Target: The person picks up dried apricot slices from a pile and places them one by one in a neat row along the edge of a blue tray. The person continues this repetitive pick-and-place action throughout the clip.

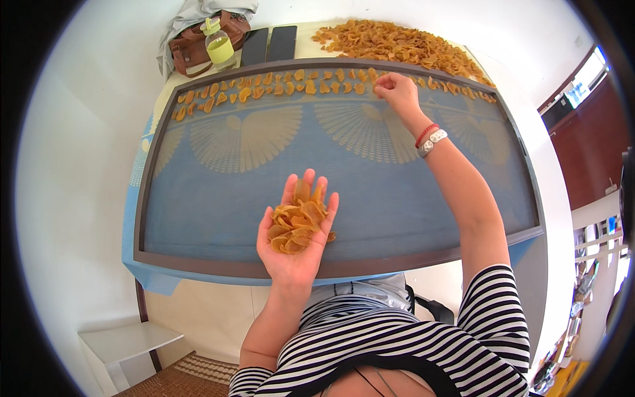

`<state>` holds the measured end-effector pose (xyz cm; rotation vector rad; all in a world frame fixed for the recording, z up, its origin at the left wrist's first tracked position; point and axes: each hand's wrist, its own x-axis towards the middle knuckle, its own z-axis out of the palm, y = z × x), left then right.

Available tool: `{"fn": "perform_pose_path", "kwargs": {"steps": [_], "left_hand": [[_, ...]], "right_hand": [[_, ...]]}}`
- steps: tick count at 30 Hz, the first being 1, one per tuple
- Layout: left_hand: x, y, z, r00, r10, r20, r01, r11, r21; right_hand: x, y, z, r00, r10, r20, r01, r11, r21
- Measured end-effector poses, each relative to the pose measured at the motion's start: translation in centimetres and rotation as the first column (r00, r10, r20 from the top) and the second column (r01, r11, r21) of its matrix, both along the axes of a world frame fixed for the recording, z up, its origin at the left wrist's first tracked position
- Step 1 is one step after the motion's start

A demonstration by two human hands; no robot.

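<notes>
My left hand [297, 248] is palm up over the near part of a framed mesh screen [258, 198], cupping a heap of curled amber dried slices [297, 223]. One slice sticks out past the palm on the right. At the far side of the mesh, my right hand [399, 94] pinches a single slice [375, 91] between thumb and fingertips, at or just above the surface. Two rows of spaced slices [258, 93] run along the far frame bar, to the left and right of that hand. The hand hides part of these rows.
Beyond the frame lies a large pile of similar slices [397, 42]. A glass bottle [220, 49] with a yellow-green sleeve, a brown leather bag [191, 47] and two dark flat devices [282, 43] stand or lie at the back left. A blue patterned cloth [136, 198] shows beneath the frame.
</notes>
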<state>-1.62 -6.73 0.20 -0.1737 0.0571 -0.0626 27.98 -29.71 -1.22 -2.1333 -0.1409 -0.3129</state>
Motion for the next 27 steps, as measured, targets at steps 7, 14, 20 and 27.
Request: {"fn": "perform_pose_path", "kwargs": {"steps": [7,14,20,27], "left_hand": [[-0.1,0.1,-0.1,1.0,-0.007,0.004,0.007,0.999,0.031],[-0.1,0.1,-0.2,1.0,-0.016,0.001,0.016,1.0,0.012],[-0.1,0.1,-0.3,1.0,-0.018,0.008,0.018,1.0,0.016],[0.0,0.1,-0.2,1.0,-0.018,0.022,0.018,1.0,0.019]], "right_hand": [[1.9,0.8,-1.2,0.989,-0.1,0.106,0.123,0.964,-0.235],[2.1,0.5,-1.9,0.988,-0.083,0.133,0.113,0.965,-0.236],[2.1,-0.6,-2.7,0.993,-0.037,0.108,0.057,0.981,-0.187],[1.5,0.8,-2.5,0.985,-0.129,0.113,0.15,0.966,-0.209]]}}
